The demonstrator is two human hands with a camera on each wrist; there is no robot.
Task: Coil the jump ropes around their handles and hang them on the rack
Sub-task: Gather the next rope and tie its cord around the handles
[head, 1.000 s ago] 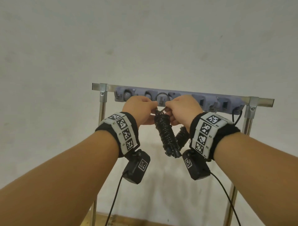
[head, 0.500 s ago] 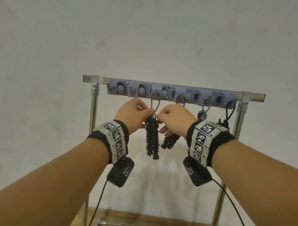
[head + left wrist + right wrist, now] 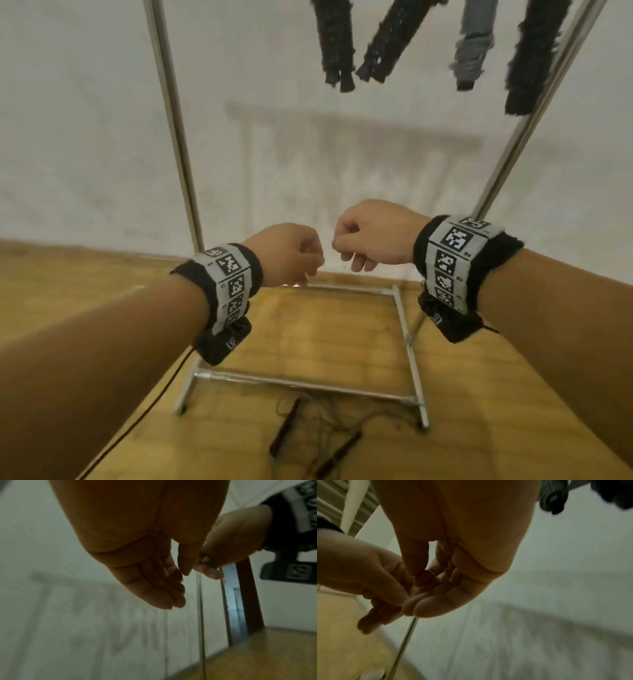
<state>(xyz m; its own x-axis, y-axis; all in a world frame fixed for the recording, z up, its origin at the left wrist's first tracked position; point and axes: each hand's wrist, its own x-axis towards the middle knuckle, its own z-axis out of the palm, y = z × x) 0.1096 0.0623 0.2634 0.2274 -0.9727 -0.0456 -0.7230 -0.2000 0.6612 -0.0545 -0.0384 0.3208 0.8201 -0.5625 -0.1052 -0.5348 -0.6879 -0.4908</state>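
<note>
Several coiled jump ropes hang from above at the top of the head view, among them a black one [image 3: 337, 41] and a grey-blue one [image 3: 474, 41]; the rack's hook bar is out of frame. An uncoiled black jump rope [image 3: 286, 431] lies on the wooden floor in front of the rack's base. My left hand [image 3: 308, 270] and right hand [image 3: 346, 253] hover close together at mid height, well below the hanging ropes. Both have loosely curled fingers and hold nothing, as the left wrist view [image 3: 164, 588] and right wrist view [image 3: 433, 585] confirm.
The rack's left post [image 3: 174, 130] and right post [image 3: 534, 109] rise in front of a white wall. Its metal base frame [image 3: 308, 385] rests on the wooden floor. Cables trail from both wrist cameras.
Both hands let go of the black coiled rope, which now hangs on the rack, and dropped away from the hooks. The head view tilted down to the floor.
</note>
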